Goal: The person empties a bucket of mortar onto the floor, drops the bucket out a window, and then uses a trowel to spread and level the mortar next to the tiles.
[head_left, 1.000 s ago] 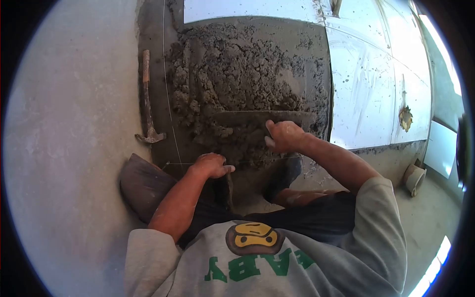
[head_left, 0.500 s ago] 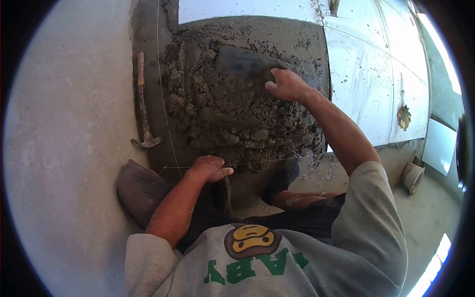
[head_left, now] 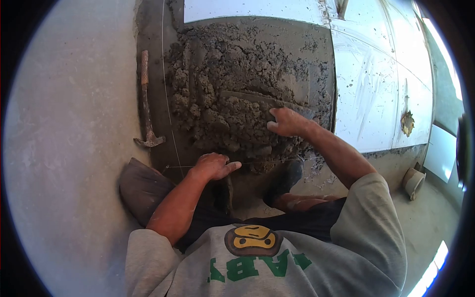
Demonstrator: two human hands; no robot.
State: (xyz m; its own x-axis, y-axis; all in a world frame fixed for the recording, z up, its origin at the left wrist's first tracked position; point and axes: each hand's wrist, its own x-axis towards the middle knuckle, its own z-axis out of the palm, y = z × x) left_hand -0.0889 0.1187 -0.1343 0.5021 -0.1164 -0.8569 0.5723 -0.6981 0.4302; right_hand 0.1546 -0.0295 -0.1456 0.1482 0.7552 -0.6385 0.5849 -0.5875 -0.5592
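My right hand (head_left: pixel 288 122) is closed round the handle of a plastering trowel, its handle hidden by my fingers. The long, mortar-smeared trowel blade (head_left: pixel 242 95) is tilted, one edge showing across the wet grey mortar (head_left: pixel 217 116). Below, close to a thin stretched string (head_left: pixel 262 162), my left hand (head_left: pixel 213 166) hangs over my left boot. Its thumb stands apart from loosely bent fingers, with nothing visible in them. A claw hammer (head_left: pixel 145 99) with a worn brown grip lies left of the mortar.
A second string (head_left: pixel 166 94) runs along the mortar's left side. White tiles (head_left: pixel 363 94) border it at the right and top. A broken hole (head_left: pixel 407 123) marks one tile. My right boot (head_left: pixel 286 180) stands at the mortar's near edge. A small bucket (head_left: pixel 413 182) lies at the right.
My right hand has drawn the trowel toward me over the mortar, and the blade has tipped from nearly flat to edge-on. A smoother strip shows behind it. The left hand has barely moved.
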